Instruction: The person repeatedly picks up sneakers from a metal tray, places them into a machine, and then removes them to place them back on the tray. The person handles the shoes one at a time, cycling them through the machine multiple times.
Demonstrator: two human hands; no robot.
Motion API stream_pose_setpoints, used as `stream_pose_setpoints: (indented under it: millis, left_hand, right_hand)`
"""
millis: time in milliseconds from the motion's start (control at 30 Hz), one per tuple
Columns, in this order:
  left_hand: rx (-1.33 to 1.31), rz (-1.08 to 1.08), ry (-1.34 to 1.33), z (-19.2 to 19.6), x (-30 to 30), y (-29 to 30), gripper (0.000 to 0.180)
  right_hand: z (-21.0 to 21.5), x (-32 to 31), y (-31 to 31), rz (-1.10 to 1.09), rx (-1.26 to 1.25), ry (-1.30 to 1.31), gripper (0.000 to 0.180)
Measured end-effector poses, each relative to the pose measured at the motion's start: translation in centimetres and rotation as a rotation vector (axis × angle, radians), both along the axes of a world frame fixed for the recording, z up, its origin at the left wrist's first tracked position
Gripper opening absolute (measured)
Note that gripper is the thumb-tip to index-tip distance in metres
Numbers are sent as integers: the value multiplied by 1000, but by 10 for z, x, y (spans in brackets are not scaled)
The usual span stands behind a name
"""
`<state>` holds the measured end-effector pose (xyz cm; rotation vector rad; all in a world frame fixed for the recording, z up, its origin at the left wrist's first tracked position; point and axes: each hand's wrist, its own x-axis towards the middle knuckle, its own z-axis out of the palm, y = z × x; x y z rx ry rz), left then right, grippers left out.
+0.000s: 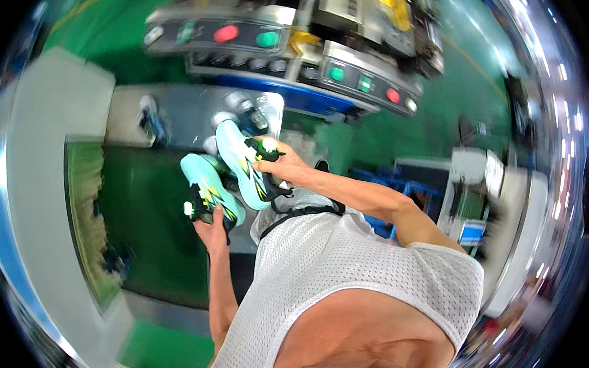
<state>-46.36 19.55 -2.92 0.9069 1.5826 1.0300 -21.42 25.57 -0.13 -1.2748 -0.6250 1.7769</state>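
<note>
I hold a pair of shoes side by side with their mint-green soles turned up toward me. My left hand (212, 232) is closed on the nearer left shoe (206, 183), gripping it by the dark upper near one end. The other shoe (236, 155) is in my right hand (282, 164), whose fingers wrap round its dark side. Each shoe has yellow and black marks on the sole and a round whitish-green piece at its outer side. Both are held up, partly over a dark green belt (155, 224).
Ahead stands a machine with two control panels (229, 34) bearing red and green buttons. A grey metal surface (186, 103) carries more shoes (248, 113) and a dark blue item (153, 120). A pale housing (54, 121) flanks the belt at left. Blue crates (399, 192) are at right.
</note>
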Motion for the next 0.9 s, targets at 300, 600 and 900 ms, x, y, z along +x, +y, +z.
stream_pose_setpoints:
  millis: [300, 600, 900]
  left_hand:
    - [-23, -990, -135, 173, 15, 67, 59]
    - [-54, -1791, -280, 265, 161, -13, 57]
    - [741, -2014, -37, 161, 424, -177, 67]
  right_hand:
    - [163, -52, -130, -965, -36, -139, 62]
    - [232, -73, -337, -1988, -48, -685, 63]
    - [169, 69, -500, -1692, -978, -1152, 68]
